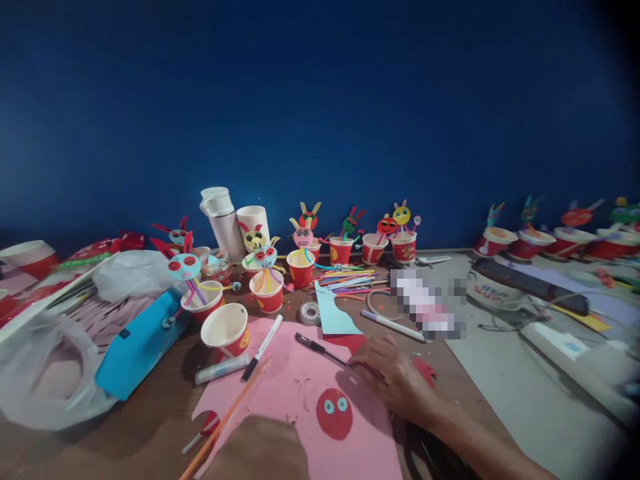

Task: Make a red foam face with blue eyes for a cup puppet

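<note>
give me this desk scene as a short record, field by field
left hand: blurred, over pink paper; grip unclear
right hand: fingertips at one end of black pen; grip unclear
between hands: red paper disc with two pale blue eyes
back row: paper cups bearing paper-faced figures
wall: dark blue

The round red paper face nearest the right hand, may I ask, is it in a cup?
No, the round red paper face lies flat on the pink paper sheet.

The bottom edge cuts off the blurred left hand (263,449).
</note>
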Action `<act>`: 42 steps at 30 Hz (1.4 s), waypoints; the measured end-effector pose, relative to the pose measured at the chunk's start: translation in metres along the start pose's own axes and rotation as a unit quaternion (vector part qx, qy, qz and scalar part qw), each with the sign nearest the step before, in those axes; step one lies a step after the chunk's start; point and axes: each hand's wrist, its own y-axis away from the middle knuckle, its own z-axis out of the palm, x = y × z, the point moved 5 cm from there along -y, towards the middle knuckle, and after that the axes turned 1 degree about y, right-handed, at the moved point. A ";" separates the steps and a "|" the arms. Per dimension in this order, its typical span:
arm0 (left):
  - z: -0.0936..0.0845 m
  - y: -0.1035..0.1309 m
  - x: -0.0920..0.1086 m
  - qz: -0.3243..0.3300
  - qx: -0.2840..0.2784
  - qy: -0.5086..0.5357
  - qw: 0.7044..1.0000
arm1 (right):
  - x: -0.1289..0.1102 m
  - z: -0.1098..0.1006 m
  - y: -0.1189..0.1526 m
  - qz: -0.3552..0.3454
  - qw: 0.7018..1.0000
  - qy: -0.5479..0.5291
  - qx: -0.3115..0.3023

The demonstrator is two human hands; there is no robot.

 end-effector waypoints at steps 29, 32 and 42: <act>0.084 0.006 -0.034 -0.369 -0.112 0.216 0.897 | -0.043 0.007 -0.001 -0.045 0.978 0.003 -0.203; 0.084 0.004 -0.030 -0.371 -0.116 0.220 0.895 | -0.045 0.012 0.001 -0.048 0.978 0.015 -0.204; 0.075 -0.001 -0.027 -0.343 -0.096 0.217 0.909 | -0.043 0.029 0.002 -0.085 0.987 0.051 -0.128</act>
